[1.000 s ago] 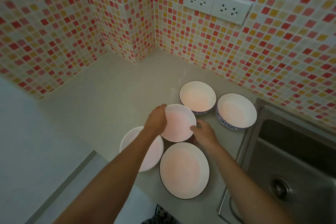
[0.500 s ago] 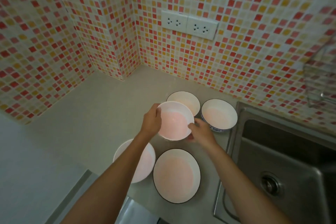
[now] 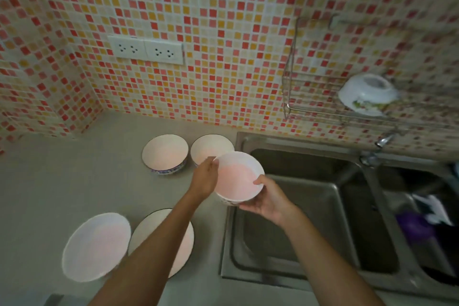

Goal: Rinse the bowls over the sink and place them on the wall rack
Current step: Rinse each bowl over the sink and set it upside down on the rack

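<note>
Am holding white bowl point(image 3: 237, 177) mid-frame at sink point(image 3: 323, 206) edge; left hand point(image 3: 205, 177) and right hand point(image 3: 267, 200) fingers clamping rim. Rinse step starting; next needs tap point(image 3: 383, 140), right.

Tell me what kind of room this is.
Most likely a home kitchen: a steel sink with a tap set in a counter, a tiled wall, and a wire wall rack holding an upturned bowl.
</note>
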A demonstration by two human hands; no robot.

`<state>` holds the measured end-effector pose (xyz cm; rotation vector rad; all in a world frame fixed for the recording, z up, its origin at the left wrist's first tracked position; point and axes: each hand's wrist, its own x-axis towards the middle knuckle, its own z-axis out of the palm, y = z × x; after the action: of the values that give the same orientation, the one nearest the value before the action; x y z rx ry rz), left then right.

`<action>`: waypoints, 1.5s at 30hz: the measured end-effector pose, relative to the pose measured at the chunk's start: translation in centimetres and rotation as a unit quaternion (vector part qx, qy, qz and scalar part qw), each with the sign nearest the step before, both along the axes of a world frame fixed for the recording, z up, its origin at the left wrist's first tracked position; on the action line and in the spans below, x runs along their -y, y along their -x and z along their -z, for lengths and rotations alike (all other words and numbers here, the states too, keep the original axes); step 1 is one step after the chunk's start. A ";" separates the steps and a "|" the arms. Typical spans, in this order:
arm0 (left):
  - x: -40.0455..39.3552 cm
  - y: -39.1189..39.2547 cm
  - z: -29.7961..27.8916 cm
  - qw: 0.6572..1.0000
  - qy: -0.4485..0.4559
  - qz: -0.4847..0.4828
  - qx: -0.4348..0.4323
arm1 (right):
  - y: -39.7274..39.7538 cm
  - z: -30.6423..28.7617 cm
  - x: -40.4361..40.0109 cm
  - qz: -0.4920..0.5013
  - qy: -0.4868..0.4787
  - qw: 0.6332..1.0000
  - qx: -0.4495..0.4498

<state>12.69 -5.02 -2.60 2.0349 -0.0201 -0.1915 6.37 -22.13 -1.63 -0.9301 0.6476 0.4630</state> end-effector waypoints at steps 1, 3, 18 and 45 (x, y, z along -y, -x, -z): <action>1.8 0.8 -0.1 1.000 0.015 0.008 0.003 | 0.8 0.2 1.7 0.021 0.001 1.000 -0.002; 5.2 2.6 -0.4 0.999 0.047 0.017 0.005 | 2.2 0.7 5.1 0.067 0.008 0.998 -0.007; 16.5 13.8 13.4 0.940 -0.264 0.213 0.032 | 11.4 6.2 22.2 0.198 0.030 0.979 -0.045; 17.6 16.1 15.7 0.929 -0.326 0.174 0.021 | 13.6 14.3 23.5 0.008 0.451 0.892 0.027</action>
<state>-3.38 -22.57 -18.32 2.6916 -0.3946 -0.4219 -7.19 -45.61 -15.93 -1.8102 0.8326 0.0918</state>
